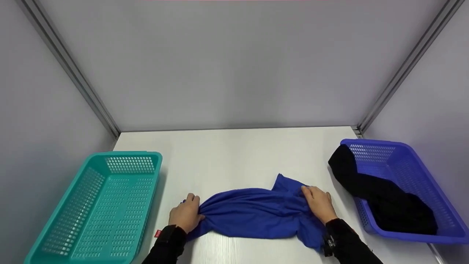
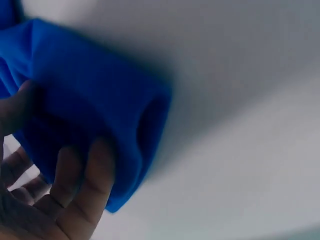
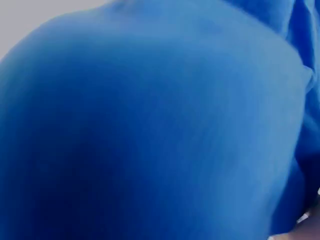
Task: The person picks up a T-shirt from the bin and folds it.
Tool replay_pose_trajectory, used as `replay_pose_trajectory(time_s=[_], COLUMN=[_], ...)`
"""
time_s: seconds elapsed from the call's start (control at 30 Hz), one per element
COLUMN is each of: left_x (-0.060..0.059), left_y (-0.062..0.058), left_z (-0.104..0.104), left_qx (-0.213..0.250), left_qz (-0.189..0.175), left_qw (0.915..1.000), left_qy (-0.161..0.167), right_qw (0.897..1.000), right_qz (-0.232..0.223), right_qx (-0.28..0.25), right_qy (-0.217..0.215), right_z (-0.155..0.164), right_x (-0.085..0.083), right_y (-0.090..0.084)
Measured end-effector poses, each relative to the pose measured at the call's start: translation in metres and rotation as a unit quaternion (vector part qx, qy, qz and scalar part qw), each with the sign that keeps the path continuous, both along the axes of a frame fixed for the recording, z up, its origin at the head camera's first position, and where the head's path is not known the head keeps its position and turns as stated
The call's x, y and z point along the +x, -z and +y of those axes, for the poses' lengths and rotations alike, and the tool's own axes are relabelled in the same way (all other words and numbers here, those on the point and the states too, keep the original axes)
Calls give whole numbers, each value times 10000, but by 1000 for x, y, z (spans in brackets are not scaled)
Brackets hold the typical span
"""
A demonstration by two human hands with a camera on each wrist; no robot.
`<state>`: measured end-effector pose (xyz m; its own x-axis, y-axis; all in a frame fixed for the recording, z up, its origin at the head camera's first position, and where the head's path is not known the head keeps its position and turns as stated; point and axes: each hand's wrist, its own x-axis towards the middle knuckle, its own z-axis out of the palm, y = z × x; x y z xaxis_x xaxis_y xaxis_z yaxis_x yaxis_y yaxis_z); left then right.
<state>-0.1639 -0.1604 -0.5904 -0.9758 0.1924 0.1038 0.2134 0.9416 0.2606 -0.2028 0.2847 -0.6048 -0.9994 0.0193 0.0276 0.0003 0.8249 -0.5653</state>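
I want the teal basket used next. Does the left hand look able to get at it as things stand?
Probably yes: the teal basket sits just beside the left hand with bare table between, though that hand grips the blue garment.

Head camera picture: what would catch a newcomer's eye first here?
Probably the blue garment bunched at the middle of the white table, gripped at either end by the left hand and the right hand. Then the baskets: a teal basket left, a blue basket right holding black clothing.
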Motion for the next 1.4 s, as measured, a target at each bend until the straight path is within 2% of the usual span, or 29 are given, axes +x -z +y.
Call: replay_pose_trajectory(time_s=[0.07,0.13,0.2,0.33,0.4,0.57,0.67,0.77,0.9,0.97,1.07,1.2,1.3,1.4], left_x=[-1,-1,-2,-2,-3,-6,-8,-9,-11,-12,-12,-11,-12,-15], left_y=[-1,-1,-1,-5,-8,-15,-20,-28,-31,-29,-29,-34,-37,-37], left_z=[-1,-2,-3,-5,-7,-11,-13,-15,-19,-21,-24,-25,-26,-26], left_qx=[-189,-245,-248,-266,-299,-278,-192,-98,-241,-413,-575,-702,-850,-1019], left_qz=[76,125,62,-26,33,63,-186,-524,-484,-304,-278,-464,-486,-239], left_qw=[9997,9995,9994,9995,9994,9993,9991,9980,9980,9981,9976,9965,9952,9945], left_qy=[114,183,217,194,177,243,340,328,327,350,276,20,-80,-17], right_qw=[9990,9981,9984,9958,9952,9983,9992,9977,9855,9779,9743,9756,9778,9803], right_qz=[389,449,199,-677,-743,-167,-104,78,878,1334,1622,1520,1272,1158], right_qx=[210,422,533,594,581,394,54,-538,-1352,-1444,-1124,-266,200,303], right_qy=[76,67,26,-143,-249,-400,-393,-402,-539,-707,-1083,-1564,-1654,-1568], right_z=[2,3,4,4,3,0,0,-2,-14,-23,-36,-46,-48,-47], right_x=[1,3,5,4,3,-1,-3,-5,-5,-3,0,5,7,7], right_y=[3,5,5,2,0,4,6,5,-2,-5,-5,-3,-4,-6])
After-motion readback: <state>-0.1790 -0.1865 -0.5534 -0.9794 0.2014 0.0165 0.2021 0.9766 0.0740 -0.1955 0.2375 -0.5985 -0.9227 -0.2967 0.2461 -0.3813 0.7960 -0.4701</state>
